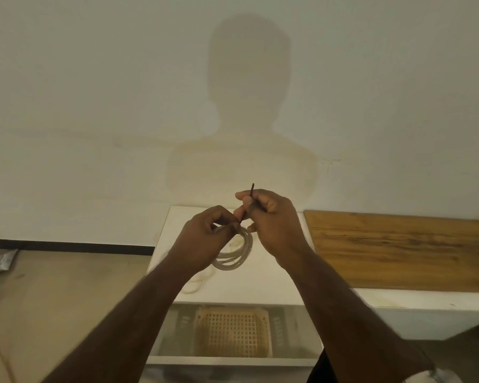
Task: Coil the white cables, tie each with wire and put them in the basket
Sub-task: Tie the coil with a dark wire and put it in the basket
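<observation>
Coiled white cable (pixel 237 254) hangs below and between both hands over the counter (pixel 260 288) — left hand (pixel 205 239) pinching its top, right hand (pixel 271 219) pinching the dark wire (pixel 248 201), which slants up and away from the bundle — basket (pixel 233 334) nearer the body, below both forearms.

white cable (pixel 237 254), dark wire (pixel 249 201), beige grid basket (pixel 231 334)

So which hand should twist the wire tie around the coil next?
The right hand: it already pinches the dark wire, free end sticking up. The left hand is busy gripping the coiled white cable and should steady it.
</observation>
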